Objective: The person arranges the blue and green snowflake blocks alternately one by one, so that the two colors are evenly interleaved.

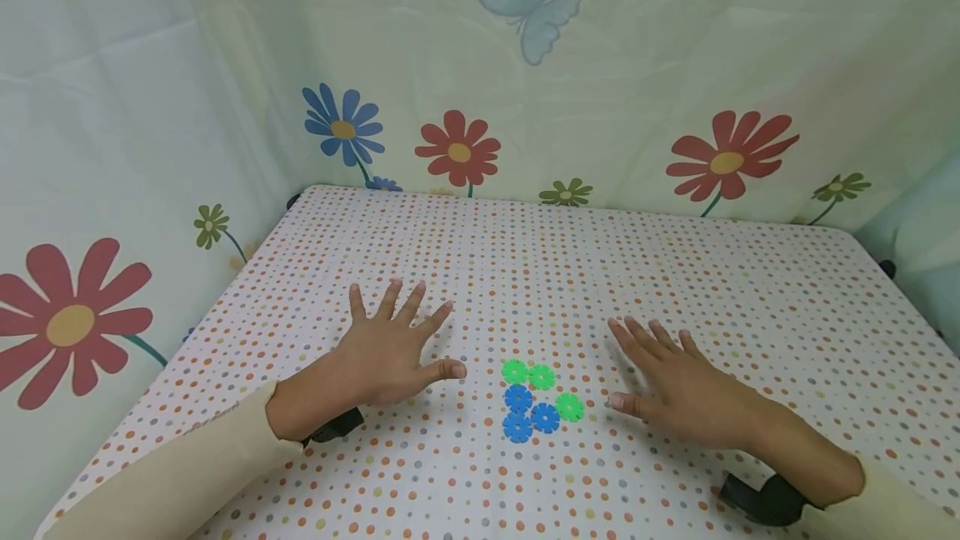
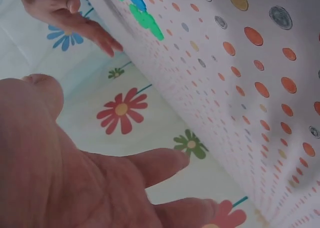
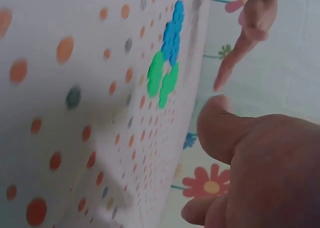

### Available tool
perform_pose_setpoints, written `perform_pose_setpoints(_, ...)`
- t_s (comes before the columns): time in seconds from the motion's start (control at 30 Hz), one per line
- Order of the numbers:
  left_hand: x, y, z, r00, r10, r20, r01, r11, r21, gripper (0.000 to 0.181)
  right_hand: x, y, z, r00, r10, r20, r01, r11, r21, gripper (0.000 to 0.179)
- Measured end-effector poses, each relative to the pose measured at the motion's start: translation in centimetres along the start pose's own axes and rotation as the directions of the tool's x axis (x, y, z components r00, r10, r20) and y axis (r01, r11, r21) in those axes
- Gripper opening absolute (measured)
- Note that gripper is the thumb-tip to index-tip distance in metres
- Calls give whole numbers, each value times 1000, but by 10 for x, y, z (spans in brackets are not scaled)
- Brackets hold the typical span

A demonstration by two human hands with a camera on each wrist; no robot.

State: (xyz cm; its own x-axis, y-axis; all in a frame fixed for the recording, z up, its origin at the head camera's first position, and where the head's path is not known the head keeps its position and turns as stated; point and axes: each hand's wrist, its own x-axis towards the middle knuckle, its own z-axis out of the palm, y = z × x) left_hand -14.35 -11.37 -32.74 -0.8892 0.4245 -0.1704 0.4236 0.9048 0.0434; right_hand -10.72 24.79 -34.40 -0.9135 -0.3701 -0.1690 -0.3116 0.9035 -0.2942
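Several small notched plastic discs lie flat on the dotted tablecloth between the two hands: three green discs and three blue discs, grouped close together. To their left, my left hand is held palm down with fingers spread, holding nothing. My right hand is on their other side, also palm down, its fingers extended and the thumb pointing toward the lone green disc. Neither hand touches a disc. In the right wrist view the green discs sit nearer than the blue discs.
A table with a white, colour-dotted cover spreads under both hands. Behind and to the left hangs a curtain printed with flowers and a butterfly. Dark straps are worn on both wrists.
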Motion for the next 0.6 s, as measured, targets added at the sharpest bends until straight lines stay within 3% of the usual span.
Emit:
perform_pose_setpoints(0.07,3,1,-1,1000,6,13,-6,1000,-4,84,-3,-6,-1,999,-41,5,42,999,-16,88)
perform_pose_setpoints(0.17,7,2,-4,999,25,26,-25,1000,-4,77,-3,-11,-2,984,-171,-42,170,985,-35,65)
perform_pose_setpoints(0.23,9,3,-5,998,52,20,-52,999,-7,71,-1,-13,-1,949,-298,-102,294,954,-50,47)
perform_pose_setpoints(0.3,11,5,-5,996,87,7,-87,996,-8,66,2,-13,2,892,-419,-168,415,908,-61,33)
perform_pose_setpoints(0.4,14,7,-6,990,140,-20,-140,990,-28,60,6,-14,6,818,-523,-239,518,851,-87,25)
perform_pose_setpoints(0.47,16,8,-6,984,174,-26,-176,983,-45,57,10,-17,8,804,-540,-249,539,839,-79,24)
perform_pose_setpoints(0.6,21,12,-8,969,247,5,-246,966,-79,51,16,-24,13,812,-544,-214,550,835,-35,25)
